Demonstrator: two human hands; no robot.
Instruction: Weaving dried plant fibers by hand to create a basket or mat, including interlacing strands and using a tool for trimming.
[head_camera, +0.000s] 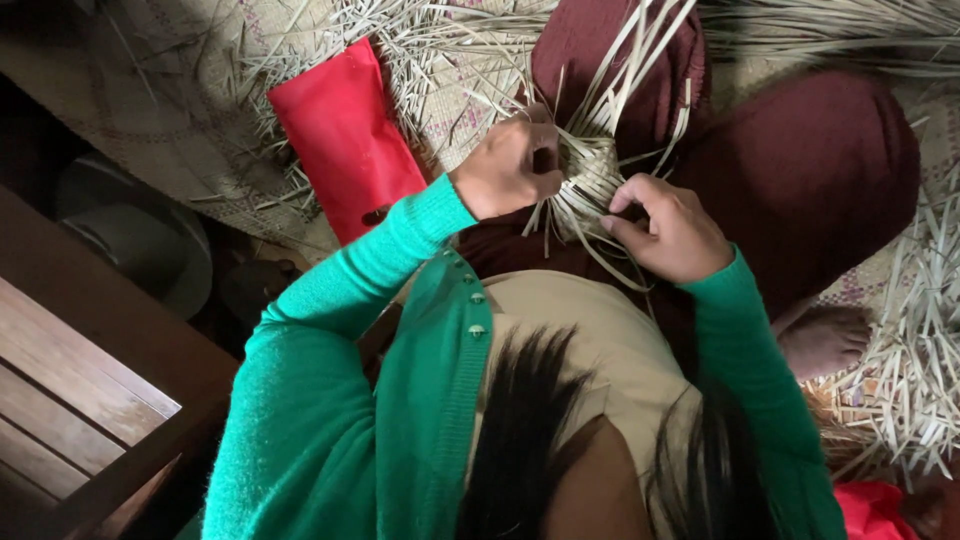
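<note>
- Our left hand (512, 165) is curled into a loose fist, its fingers (545, 160) closed round the woven core of the weave (590, 185) and clamping it from the left side.
- Our right hand (668, 228) has thumb and forefinger pinched together on a single strip (600, 262) at the near edge of the weave; the other fingers are folded in.
- The weave sits between the two hands, touching both, held in the air above the lap (800, 170).
- We judge this to be the plaiting step: one strand being tucked or pulled across while the core is gripped. By our reading the next move calls for a steady left grip and a clean draw of that strand, without kinking it.
- The strips are flat, narrow, pale straw-coloured, stiff enough to stand; loose ends fan up and away beyond the fingers.
- Beyond the hands lies dark maroon cloth over the knees, soft and matt.
- Left of the left hand a smooth red pouch (345, 135) lies on a woven mat (150, 110).
- Far right of the right hand, a heap of cut strips (915, 340) lies beside a bare foot (825, 340).
- Nearest us, green knitted sleeves (330, 330), ribbed and fuzzy.
</note>
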